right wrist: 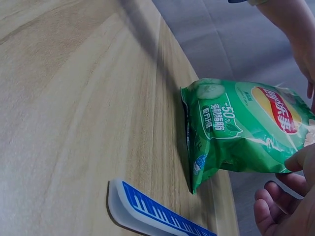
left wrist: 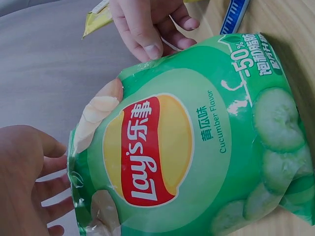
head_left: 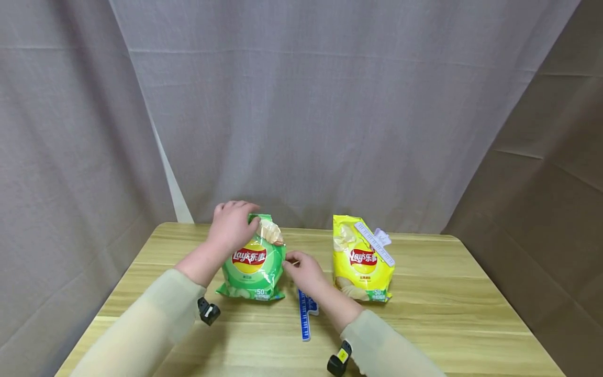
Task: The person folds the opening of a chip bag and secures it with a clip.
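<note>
A green bag of potato chips [head_left: 252, 272] stands upright on the table, its cucumber-flavour front facing me. My left hand [head_left: 232, 226] reaches over its top; in the left wrist view the spread fingers [left wrist: 54, 189] pass behind the upper edge. At the bag's right side my right hand [head_left: 306, 272] pinches the edge, with the thumb [right wrist: 298, 160] on the front and the index finger behind. A blue and white bag clip [head_left: 303, 317] lies below the right hand, partly covered by it in the head view.
To the right stands a yellow bag of potato chips [head_left: 360, 280], with a white and lilac bag clip [head_left: 374, 243] slanting across its upper right corner. Behind the wooden table [head_left: 447, 293] hangs a grey curtain [head_left: 330, 115].
</note>
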### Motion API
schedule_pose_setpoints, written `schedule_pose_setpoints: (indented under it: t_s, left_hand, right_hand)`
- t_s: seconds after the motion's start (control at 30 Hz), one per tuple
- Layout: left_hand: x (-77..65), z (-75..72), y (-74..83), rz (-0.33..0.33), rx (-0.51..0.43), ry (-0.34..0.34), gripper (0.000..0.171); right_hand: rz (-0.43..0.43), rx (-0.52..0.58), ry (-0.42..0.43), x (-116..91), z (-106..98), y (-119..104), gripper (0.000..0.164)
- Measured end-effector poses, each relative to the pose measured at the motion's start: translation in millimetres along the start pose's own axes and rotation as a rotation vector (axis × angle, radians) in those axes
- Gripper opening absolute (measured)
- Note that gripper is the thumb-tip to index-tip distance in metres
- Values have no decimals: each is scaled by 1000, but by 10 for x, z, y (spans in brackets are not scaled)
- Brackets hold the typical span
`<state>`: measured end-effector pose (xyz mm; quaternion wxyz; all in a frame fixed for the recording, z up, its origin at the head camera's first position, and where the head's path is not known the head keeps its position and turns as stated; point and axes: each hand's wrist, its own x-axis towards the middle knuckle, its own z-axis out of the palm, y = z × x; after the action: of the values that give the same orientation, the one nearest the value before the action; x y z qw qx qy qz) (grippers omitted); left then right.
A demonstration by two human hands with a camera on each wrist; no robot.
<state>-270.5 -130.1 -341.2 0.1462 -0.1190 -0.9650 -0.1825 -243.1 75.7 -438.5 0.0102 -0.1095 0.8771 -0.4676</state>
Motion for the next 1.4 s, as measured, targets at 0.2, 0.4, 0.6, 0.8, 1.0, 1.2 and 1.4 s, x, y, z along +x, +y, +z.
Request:
schedule_pose_setpoints:
  t_s: [0.2,0.4,0.6,0.8,1.0,1.2,1.4]
  left_hand:
    - [22,0,-15,-12,1,-14,31]
    - [43,-15,-21,-17,-5,-22,27]
    - [53,-36,-22,-23,-17,-28,24]
    - [57,-30,-29,-24,-14,-23,20]
    - [60,-43,-17,-9,-11,-20,17]
    - [49,-59,-25,1,-15,-26,16]
    - [48,-63,-50,9,-10,-28,12]
  right_hand:
    - [6,6,-6,2,4,1,21]
    - [-13,-2,-6,29,18,12,20]
    - [-4,-1,-4,42,27,17,20]
    - [4,15,-4,38,30,4,19]
    - [15,11,-4,34,25,4,17]
    - [8,-13,-1,34,31,18,17]
    - [-6,-59,6,25,43,27,17]
